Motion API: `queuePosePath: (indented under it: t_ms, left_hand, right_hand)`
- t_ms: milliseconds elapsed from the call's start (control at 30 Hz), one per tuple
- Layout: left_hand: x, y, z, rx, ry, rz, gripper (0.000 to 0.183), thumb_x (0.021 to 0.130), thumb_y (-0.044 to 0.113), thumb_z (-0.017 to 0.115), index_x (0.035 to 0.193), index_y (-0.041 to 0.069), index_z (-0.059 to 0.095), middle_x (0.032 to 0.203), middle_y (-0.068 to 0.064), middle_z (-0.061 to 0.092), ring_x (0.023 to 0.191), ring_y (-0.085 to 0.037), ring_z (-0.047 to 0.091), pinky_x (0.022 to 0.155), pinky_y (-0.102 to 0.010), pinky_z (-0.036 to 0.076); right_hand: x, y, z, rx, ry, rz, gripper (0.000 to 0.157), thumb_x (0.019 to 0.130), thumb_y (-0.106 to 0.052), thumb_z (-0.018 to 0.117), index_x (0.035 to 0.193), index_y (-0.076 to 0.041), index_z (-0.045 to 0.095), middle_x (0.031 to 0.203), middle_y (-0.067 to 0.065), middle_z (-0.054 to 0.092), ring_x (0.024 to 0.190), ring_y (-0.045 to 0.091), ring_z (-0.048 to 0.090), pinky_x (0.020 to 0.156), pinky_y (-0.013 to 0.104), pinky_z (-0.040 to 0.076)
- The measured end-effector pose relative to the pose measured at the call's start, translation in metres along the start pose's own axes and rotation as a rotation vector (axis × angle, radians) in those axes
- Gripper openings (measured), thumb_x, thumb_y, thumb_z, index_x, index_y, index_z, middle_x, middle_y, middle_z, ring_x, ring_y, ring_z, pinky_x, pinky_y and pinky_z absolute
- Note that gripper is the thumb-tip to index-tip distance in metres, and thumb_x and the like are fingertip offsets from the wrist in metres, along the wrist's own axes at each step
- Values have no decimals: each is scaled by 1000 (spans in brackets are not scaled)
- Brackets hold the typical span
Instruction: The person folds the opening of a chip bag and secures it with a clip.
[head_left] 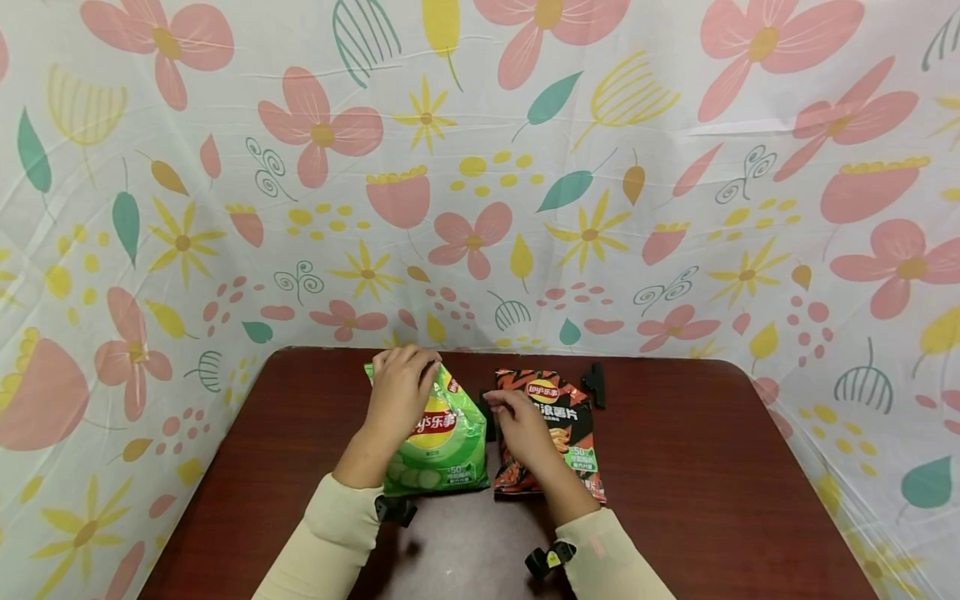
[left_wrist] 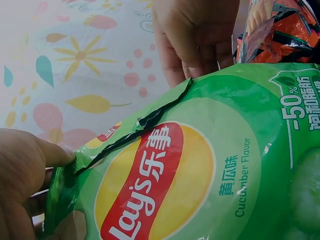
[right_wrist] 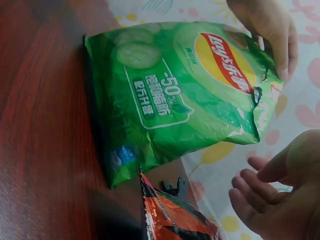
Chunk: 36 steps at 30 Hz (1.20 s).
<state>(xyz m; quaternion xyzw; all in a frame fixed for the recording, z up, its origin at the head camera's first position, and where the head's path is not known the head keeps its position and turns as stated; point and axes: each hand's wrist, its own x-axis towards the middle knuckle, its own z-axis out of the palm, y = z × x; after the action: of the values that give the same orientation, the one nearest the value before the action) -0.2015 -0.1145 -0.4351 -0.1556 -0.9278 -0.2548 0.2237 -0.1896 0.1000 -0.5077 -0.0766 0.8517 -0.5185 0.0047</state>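
My left hand (head_left: 405,387) grips the top left corner of a green bag of cucumber-flavor potato chips (head_left: 442,458), which stands propped on the table. In the left wrist view, a dark slanting line runs across the bag's upper part, just below its top edge. My right hand (head_left: 525,429) hovers over a red-and-black bag of potato chips (head_left: 551,479) to the right, its fingers loosely bent with nothing in them. In the right wrist view, that hand (right_wrist: 280,190) is apart from the green bag's top right corner.
Behind the red-and-black bag, a black clip (head_left: 596,385) lies at its upper right. Another black object (head_left: 490,417) shows between the two bags. The dark red wooden table (head_left: 697,467) ends at a flower-printed curtain (head_left: 480,167) at the back and sides.
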Motion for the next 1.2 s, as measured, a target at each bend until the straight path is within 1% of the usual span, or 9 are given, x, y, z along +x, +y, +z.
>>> queuePosePath:
  t_ms: [167, 300, 433, 500, 600, 733, 833, 1067, 1200]
  left_hand:
    - [-1, -5, 0, 16, 9, -8, 15, 101, 22, 64, 108, 15, 74, 106, -3, 70, 102, -26, 62, 99, -50, 38]
    - [-2, -8, 0, 28, 9, -26, 14, 101, 23, 64, 108, 16, 75, 108, -3, 71, 103, -26, 62, 100, -50, 38]
    - [-3, -11, -1, 44, 1, -49, 16, 101, 23, 63, 109, 15, 75, 109, -3, 71, 106, -27, 62, 100, -50, 38]
    - [-4, -13, -1, 48, -6, -60, 16, 101, 23, 63, 109, 15, 75, 109, -3, 71, 106, -27, 62, 100, -50, 38]
    - [-4, -15, -2, 44, -13, -72, 16, 101, 22, 63, 110, 15, 75, 108, -4, 71, 105, -28, 62, 101, -50, 37]
    - [-5, -16, -4, 43, -7, -79, 16, 101, 22, 63, 110, 15, 74, 108, -5, 71, 104, -29, 61, 101, -51, 38]
    - [-6, -17, -4, 50, -1, -80, 16, 101, 22, 63, 110, 14, 74, 108, -5, 71, 105, -29, 61, 101, -51, 38]
    - [-7, -20, -1, 55, 11, -85, 16, 102, 22, 63, 109, 15, 74, 105, -4, 70, 103, -29, 61, 101, -50, 38]
    - [-7, -21, -1, 48, 8, -90, 16, 101, 22, 63, 109, 15, 75, 106, -4, 70, 104, -29, 61, 100, -51, 38]
  right_hand:
    - [5, 0, 0, -127, -79, -20, 36, 105, -1, 41, 128, -11, 67, 120, 9, 61, 107, 24, 62, 89, 43, 51]
    - [9, -1, 1, -197, -150, -22, 36, 106, -2, 39, 130, -11, 65, 128, 11, 59, 114, 27, 61, 94, 47, 51]
    - [12, -3, 2, -247, -226, -5, 42, 104, 1, 37, 136, -10, 62, 137, 15, 54, 122, 32, 58, 93, 48, 50]
    - [14, -2, 3, -267, -264, 10, 47, 101, 4, 36, 139, -10, 59, 140, 16, 52, 123, 33, 57, 91, 47, 49]
    - [18, 0, 7, -316, -307, 22, 52, 98, 7, 37, 142, -10, 57, 140, 18, 50, 120, 32, 58, 84, 44, 47]
    - [21, 3, 13, -409, -347, 21, 56, 95, 9, 38, 145, -11, 55, 139, 19, 49, 107, 29, 62, 73, 39, 42]
    - [22, 3, 16, -469, -366, 19, 56, 96, 8, 38, 146, -11, 53, 141, 18, 48, 108, 29, 63, 73, 37, 43]
    - [23, 2, 22, -529, -378, 33, 54, 98, 5, 42, 149, -10, 50, 148, 22, 45, 129, 37, 55, 87, 44, 51]
    - [25, 1, 25, -573, -398, 43, 54, 98, 4, 44, 151, -9, 48, 155, 23, 40, 140, 41, 45, 100, 50, 50]
